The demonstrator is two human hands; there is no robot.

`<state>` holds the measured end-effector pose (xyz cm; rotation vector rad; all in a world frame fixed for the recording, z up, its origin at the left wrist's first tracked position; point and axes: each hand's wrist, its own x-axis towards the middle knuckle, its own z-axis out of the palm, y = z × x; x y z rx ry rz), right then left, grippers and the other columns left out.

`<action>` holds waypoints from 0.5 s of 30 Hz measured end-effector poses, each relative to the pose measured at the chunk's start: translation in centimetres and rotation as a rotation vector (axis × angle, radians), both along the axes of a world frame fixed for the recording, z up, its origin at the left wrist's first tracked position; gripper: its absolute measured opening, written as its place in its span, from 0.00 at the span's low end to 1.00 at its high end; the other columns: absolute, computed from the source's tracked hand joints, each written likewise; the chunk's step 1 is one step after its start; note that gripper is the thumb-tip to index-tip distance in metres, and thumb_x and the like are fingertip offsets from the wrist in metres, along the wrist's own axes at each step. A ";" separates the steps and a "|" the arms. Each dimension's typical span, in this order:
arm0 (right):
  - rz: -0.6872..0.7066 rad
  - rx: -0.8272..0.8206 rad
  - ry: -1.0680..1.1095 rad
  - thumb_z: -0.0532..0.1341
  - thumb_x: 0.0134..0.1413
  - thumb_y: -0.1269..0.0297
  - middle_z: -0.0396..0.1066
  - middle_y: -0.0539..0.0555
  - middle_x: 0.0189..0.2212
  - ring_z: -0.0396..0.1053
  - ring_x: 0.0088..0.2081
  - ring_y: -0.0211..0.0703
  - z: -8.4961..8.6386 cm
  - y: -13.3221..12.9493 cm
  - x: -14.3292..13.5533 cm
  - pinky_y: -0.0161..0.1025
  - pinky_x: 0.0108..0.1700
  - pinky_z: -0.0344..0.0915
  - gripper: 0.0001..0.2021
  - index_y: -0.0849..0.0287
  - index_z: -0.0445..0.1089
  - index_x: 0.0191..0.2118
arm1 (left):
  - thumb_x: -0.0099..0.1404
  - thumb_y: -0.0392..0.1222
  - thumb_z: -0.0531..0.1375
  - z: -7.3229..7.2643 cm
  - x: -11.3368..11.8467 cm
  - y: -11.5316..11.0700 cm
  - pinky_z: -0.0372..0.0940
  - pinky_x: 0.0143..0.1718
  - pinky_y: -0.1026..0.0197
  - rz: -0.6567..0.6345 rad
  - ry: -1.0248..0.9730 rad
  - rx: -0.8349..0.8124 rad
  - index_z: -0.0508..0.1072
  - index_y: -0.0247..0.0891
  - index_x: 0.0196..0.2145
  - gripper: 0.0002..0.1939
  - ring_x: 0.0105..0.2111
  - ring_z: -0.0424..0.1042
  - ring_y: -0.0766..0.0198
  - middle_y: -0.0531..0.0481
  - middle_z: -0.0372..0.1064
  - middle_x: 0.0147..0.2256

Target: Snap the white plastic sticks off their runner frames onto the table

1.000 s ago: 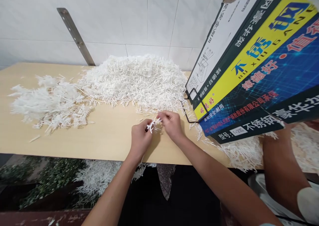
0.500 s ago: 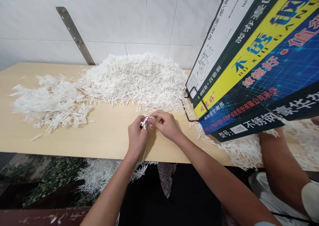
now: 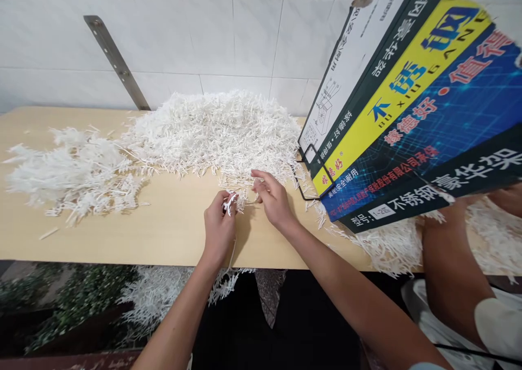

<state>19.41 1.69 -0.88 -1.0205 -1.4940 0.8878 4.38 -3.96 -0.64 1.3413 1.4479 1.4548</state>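
Observation:
My left hand is closed on a small white branched plastic sprig, held between thumb and fingers just above the table. A thin pale strand hangs below that hand over the table edge. My right hand is a short way to the right, index finger stretched out and apart from the thumb, with nothing clearly visible in it. Just beyond both hands lies a large heap of white plastic pieces, and its loose front pieces reach close to my right fingertips.
A smaller white pile lies on the wooden table at left. A printed cardboard box leans in a black wire stand at right. Behind it are another person's arm and more white pieces. White bunches hang below the edge.
My right hand has drawn away from my left, to the right, and its fingers have spread. My left hand keeps the white sprig. The whole view has shifted slightly.

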 end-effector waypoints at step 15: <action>-0.088 0.108 -0.062 0.56 0.70 0.55 0.75 0.58 0.51 0.71 0.39 0.43 0.2 -0.2 0.1 0.40 0.39 0.67 0.16 0.56 0.71 0.55 | 0.70 0.51 0.61 -0.4 -0.2 0.5 0.58 0.29 0.67 -0.019 -0.162 0.004 0.72 0.40 0.33 0.13 0.27 0.62 0.68 0.56 0.64 0.28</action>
